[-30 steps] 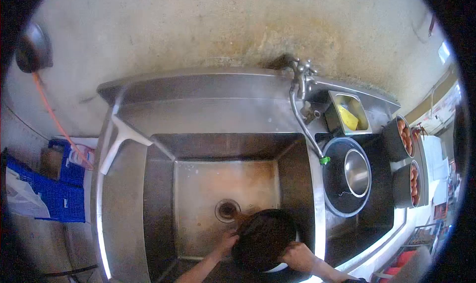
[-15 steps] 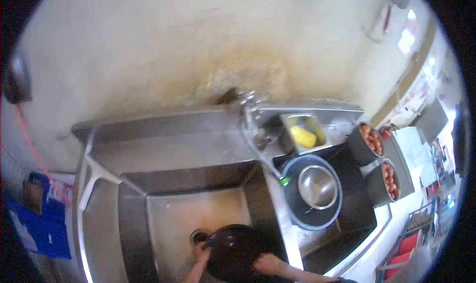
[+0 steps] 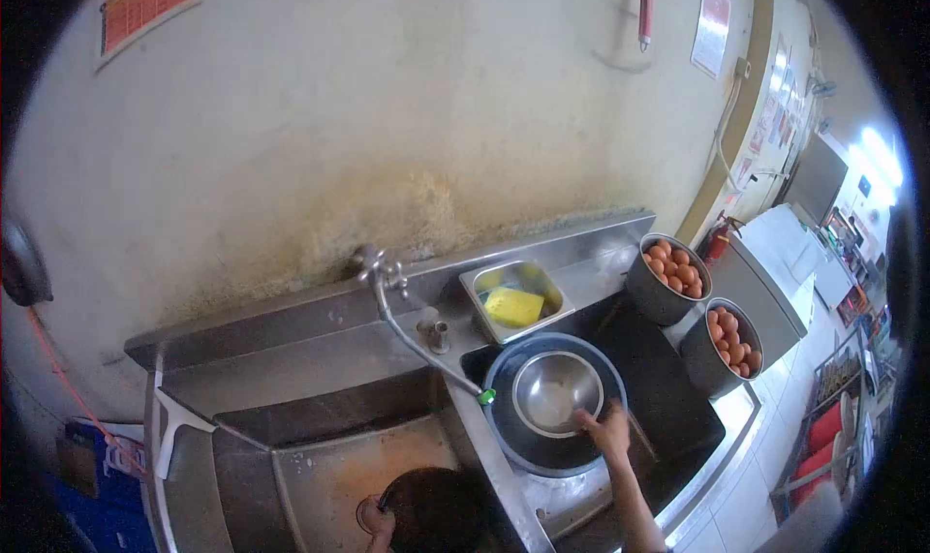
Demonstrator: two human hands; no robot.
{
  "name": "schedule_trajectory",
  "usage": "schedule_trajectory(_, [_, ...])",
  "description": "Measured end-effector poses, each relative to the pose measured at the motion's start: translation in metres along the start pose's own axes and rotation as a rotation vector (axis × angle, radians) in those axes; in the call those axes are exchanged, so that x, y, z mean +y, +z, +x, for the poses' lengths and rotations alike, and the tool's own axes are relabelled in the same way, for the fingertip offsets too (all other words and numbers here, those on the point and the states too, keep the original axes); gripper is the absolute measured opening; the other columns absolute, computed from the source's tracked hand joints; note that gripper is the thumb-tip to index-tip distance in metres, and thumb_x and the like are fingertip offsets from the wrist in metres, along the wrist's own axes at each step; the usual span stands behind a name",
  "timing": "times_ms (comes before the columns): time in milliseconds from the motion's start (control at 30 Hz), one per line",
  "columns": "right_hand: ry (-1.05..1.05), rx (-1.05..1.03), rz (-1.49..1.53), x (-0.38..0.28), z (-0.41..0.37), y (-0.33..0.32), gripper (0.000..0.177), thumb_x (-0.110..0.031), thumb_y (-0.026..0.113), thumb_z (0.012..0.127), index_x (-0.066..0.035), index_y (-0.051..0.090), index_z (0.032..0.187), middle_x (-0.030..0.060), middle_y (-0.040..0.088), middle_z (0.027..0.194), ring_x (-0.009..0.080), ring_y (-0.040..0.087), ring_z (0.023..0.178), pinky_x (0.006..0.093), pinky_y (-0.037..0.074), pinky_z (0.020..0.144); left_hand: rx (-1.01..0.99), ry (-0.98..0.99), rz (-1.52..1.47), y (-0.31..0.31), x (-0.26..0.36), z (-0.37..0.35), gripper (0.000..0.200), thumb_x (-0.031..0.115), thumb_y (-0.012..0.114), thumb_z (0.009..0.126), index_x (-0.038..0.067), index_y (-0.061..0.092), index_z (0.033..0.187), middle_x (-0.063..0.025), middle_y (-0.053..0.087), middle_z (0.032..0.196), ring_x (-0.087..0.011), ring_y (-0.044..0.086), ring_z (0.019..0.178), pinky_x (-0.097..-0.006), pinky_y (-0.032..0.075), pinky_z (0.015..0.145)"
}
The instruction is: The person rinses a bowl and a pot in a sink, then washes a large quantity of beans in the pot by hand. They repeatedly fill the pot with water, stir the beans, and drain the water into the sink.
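A dark round pan (image 3: 438, 510) is in the left sink basin, cut off by the bottom of the view. My left hand (image 3: 378, 524) is closed at its left edge, around a small handle. My right hand (image 3: 610, 433) reaches over the right sink, its thumb over the rim of a shiny metal bowl (image 3: 557, 395) and its fingers outside that rim. This bowl sits inside a larger blue-rimmed tub (image 3: 504, 446). Close by, the green-tipped end of a tap hose (image 3: 486, 396) hangs at the tub's left edge.
A steel tray (image 3: 513, 335) with a yellow sponge (image 3: 514, 307) rests on the back ledge. Two grey pots, one behind (image 3: 651, 291) and one nearer (image 3: 705, 367), hold brown eggs at the right. The steel divider (image 3: 499, 476) separates the basins. Blue crates (image 3: 102, 480) stand at the left.
My right hand has left the pan and moved to the metal bowl's rim. My left hand remains at the pan. The camera view has shifted, showing more of the wall and right side.
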State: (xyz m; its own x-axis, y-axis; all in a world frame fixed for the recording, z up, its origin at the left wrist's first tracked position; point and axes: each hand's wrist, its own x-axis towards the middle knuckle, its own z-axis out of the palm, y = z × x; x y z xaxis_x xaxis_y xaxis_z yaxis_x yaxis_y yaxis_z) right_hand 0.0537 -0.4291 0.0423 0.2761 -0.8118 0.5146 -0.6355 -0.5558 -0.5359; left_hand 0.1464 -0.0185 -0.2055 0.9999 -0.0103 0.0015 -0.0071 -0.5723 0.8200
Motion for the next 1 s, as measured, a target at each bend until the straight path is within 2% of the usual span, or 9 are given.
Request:
schedule_trajectory(67, [0.194,-0.794,-0.180,0.017,0.021,0.024,0.052,-0.016,0.066,0.068,-0.002,0.048,0.115,0.0157,0.056,0.093,0.0337,0.058,0.081,0.0404,0.046,0.073,0.010,0.020,0.022,-0.001,-0.001,0.003,0.026,0.002,0.063,0.066,0.003,0.058,0.091,-0.0092,0.060,0.083,-0.0225,0.059,0.073,-0.0345,0.047,0.066])
schedule_trajectory(133, [-0.018,-0.547,-0.064,0.002,0.032,0.023,0.048,-0.013,0.064,0.068,-0.002,0.048,0.111,0.0159,0.056,0.094,0.0356,0.058,0.079,0.0425,0.047,0.070,0.160,-0.165,-0.110,0.020,-0.053,0.002,0.048,0.002,0.067,0.062,0.007,0.050,0.106,-0.0157,0.048,0.101,-0.0312,0.046,0.096,-0.0403,0.037,0.087])
schedule_trajectory(233, [-0.265,-0.205,-0.060,-0.032,0.051,0.005,0.036,-0.004,0.057,0.068,-0.004,0.046,0.103,0.0163,0.054,0.097,0.0397,0.056,0.073,0.0469,0.046,0.060,0.126,-0.082,0.226,-0.022,0.014,-0.010,0.061,0.003,0.069,0.061,0.009,0.042,0.116,-0.0172,0.038,0.109,-0.0340,0.036,0.104,-0.0432,0.031,0.092])
schedule_trajectory(433, [-0.711,-0.017,-0.090,0.006,0.051,0.013,0.021,-0.006,0.053,0.074,-0.011,0.052,0.094,0.0102,0.047,0.125,0.0291,0.061,0.070,0.0392,0.050,0.056,0.301,-0.155,0.146,-0.028,-0.038,-0.022,0.054,0.003,0.061,0.071,0.007,0.040,0.120,-0.0083,0.046,0.111,-0.0211,0.048,0.098,-0.0352,0.038,0.089])
schedule_trajectory(500, [-0.744,-0.275,-0.124,0.021,0.036,0.015,0.020,-0.006,0.054,0.073,-0.014,0.052,0.091,0.0113,0.047,0.124,0.0308,0.061,0.075,0.0400,0.050,0.057,0.325,-0.212,0.114,-0.043,-0.026,-0.026,0.053,0.003,0.061,0.071,0.007,0.040,0.120,-0.0082,0.046,0.112,-0.0208,0.048,0.098,-0.0352,0.037,0.089])
schedule_trajectory(733, [0.110,-0.618,0.011,0.041,0.007,0.032,0.014,-0.009,0.055,0.070,-0.004,0.056,0.083,0.0172,0.063,0.086,0.0351,0.060,0.082,0.0432,0.048,0.071,0.395,-0.296,-0.188,-0.071,0.011,-0.045,0.052,0.003,0.061,0.072,0.007,0.040,0.120,-0.0082,0.046,0.112,-0.0198,0.049,0.099,-0.0352,0.037,0.090])
schedule_trajectory(867, [0.205,-0.686,0.144,0.067,-0.006,0.034,0.017,-0.004,0.052,0.072,-0.003,0.055,0.089,0.0133,0.062,0.084,0.0273,0.062,0.082,0.0379,0.049,0.072,0.320,-0.306,-0.555,-0.057,0.053,-0.062,0.052,0.003,0.061,0.072,0.007,0.040,0.119,-0.0082,0.047,0.113,-0.0193,0.049,0.099,-0.0353,0.037,0.090])
schedule_trajectory(933, [0.515,-0.789,0.633,0.078,-0.011,0.042,0.021,-0.001,0.051,0.074,-0.001,0.052,0.095,0.0090,0.059,0.084,0.0236,0.060,0.081,0.0368,0.052,0.069,0.241,-0.303,-0.753,-0.050,0.086,-0.069,0.052,0.003,0.060,0.072,0.008,0.040,0.119,-0.0081,0.047,0.113,-0.0190,0.049,0.100,-0.0353,0.036,0.090])
schedule_trajectory(1000, [0.532,-0.809,0.679,0.015,-0.005,-0.011,0.024,0.001,0.050,0.074,-0.001,0.050,0.098,0.0089,0.058,0.086,0.0228,0.060,0.079,0.0362,0.053,0.065,0.204,-0.322,-0.834,-0.060,0.133,-0.074,0.051,0.003,0.060,0.072,0.008,0.040,0.119,-0.0081,0.047,0.113,-0.0188,0.049,0.100,-0.0353,0.036,0.090])
